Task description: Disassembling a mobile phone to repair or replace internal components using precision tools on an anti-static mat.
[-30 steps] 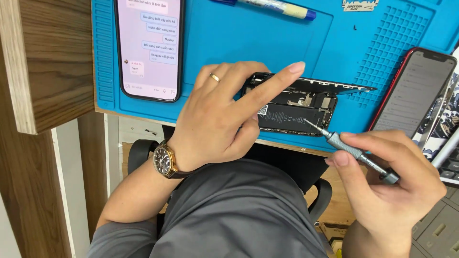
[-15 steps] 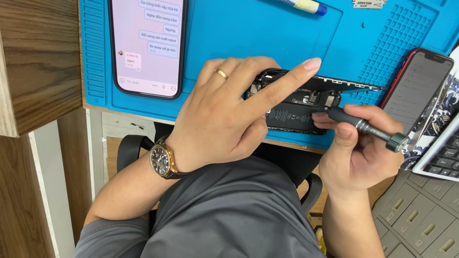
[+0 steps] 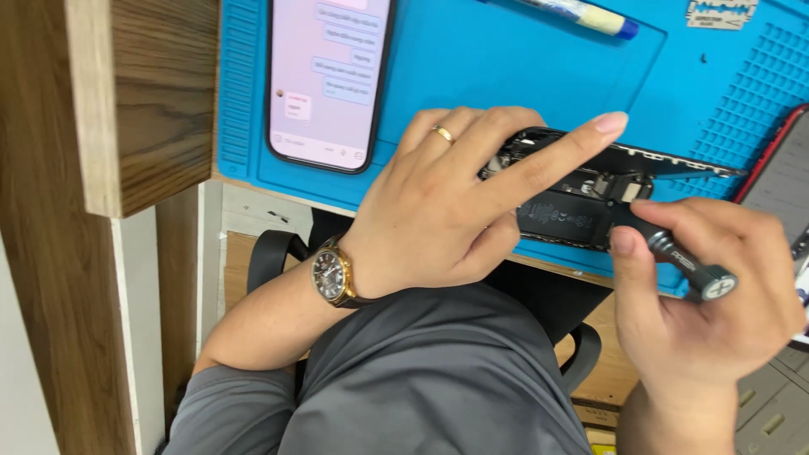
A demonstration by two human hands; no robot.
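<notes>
Blue silicone matting (image 3: 472,76) covers the table, whose near edge runs across the middle of the view, with a wood-grain panel (image 3: 135,101) standing off the mat's left edge. An opened phone (image 3: 581,206), its black battery and inner parts showing, lies at the near edge of the mat, right of centre.

The left hand (image 3: 447,211) rests on the opened phone's left end, palm down; its forefinger stretches out straight over the top of the phone while the other fingers curl on the casing, so it steadies the phone rather than pinching it. A gold ring sits on one finger and a gold wristwatch (image 3: 330,274) with a dark dial circles the wrist.

The right hand (image 3: 708,295) is closed around a dark screwdriver (image 3: 683,261), thumb and fingers pinching the grip; the round butt end points toward the camera and the tip end goes to the phone's near right part, where the fingers hide the tip.

A second phone (image 3: 329,80) with a lit chat screen lies face up toward the mat's far left corner. A blue-capped pen (image 3: 590,17) lies at the far edge. A red-edged phone (image 3: 779,168) lies at the mat's right edge.
</notes>
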